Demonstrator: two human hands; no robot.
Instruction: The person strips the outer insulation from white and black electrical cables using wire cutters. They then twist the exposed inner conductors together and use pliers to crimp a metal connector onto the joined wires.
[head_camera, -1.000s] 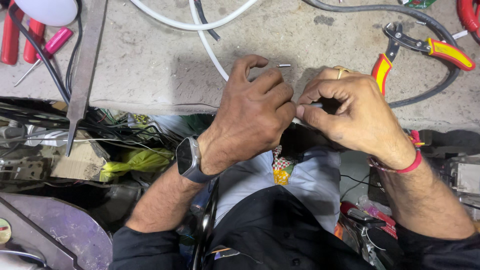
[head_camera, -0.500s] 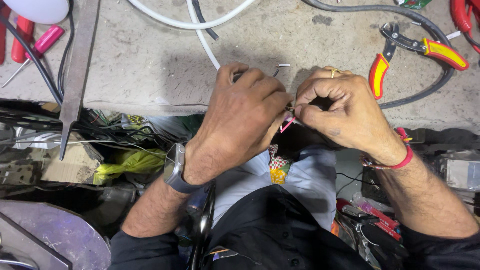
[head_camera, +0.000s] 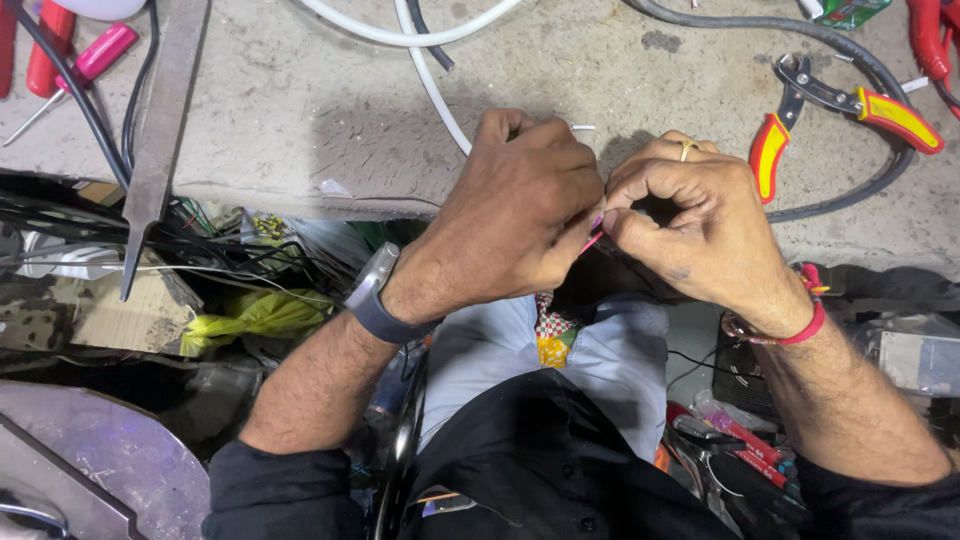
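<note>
We pinch a thin pink wire (head_camera: 592, 240) between left hand (head_camera: 520, 215) and right hand (head_camera: 690, 225) fingers, pliers (head_camera: 850, 115) lying just beyond them.

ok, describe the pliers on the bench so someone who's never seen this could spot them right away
Start at the grey concrete bench top across the upper part of the view, then go to its right side, just beyond the right hand. The pliers lie there open, inside the curve of a dark grey cable. Their red handles with yellow inlays set them apart from the plain red tool at the corner.

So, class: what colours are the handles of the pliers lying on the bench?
Red with yellow, on the pliers; head view.
</note>
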